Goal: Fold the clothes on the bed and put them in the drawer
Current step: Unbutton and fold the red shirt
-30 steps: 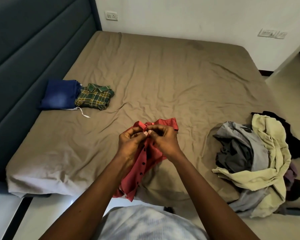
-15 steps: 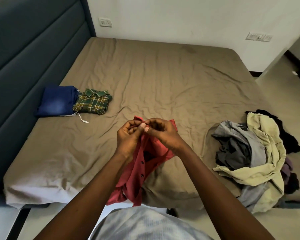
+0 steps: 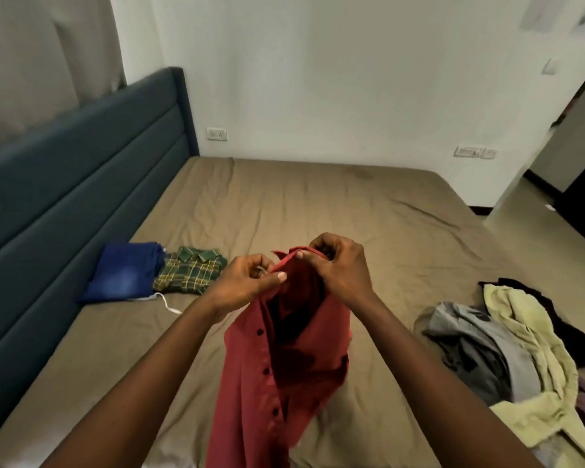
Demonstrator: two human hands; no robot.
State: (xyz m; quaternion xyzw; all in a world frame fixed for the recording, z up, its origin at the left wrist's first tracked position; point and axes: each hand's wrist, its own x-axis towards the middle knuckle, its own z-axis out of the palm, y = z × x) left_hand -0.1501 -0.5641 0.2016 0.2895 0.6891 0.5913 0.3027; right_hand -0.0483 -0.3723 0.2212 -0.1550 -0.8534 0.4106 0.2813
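Observation:
A red button-up shirt (image 3: 284,373) with dark buttons hangs in the air over the near part of the bed (image 3: 318,211). My left hand (image 3: 247,285) pinches its collar edge on the left. My right hand (image 3: 338,265) grips the collar on the right, slightly higher. The shirt's lower part drops toward the bed's near edge. On the left of the bed lie folded blue jeans (image 3: 122,276) and a folded green plaid shirt (image 3: 191,271), side by side. A pile of unfolded clothes (image 3: 507,359), grey, pale yellow and black, sits at the right.
A dark blue padded headboard (image 3: 68,184) runs along the left side. White walls with sockets stand behind the bed. A doorway (image 3: 574,157) opens at the far right, with bare floor beside the bed. No drawer is in view.
Both hands have lifted the red shirt up off the bed and drawn apart along the collar. The camera has tilted up, showing more wall.

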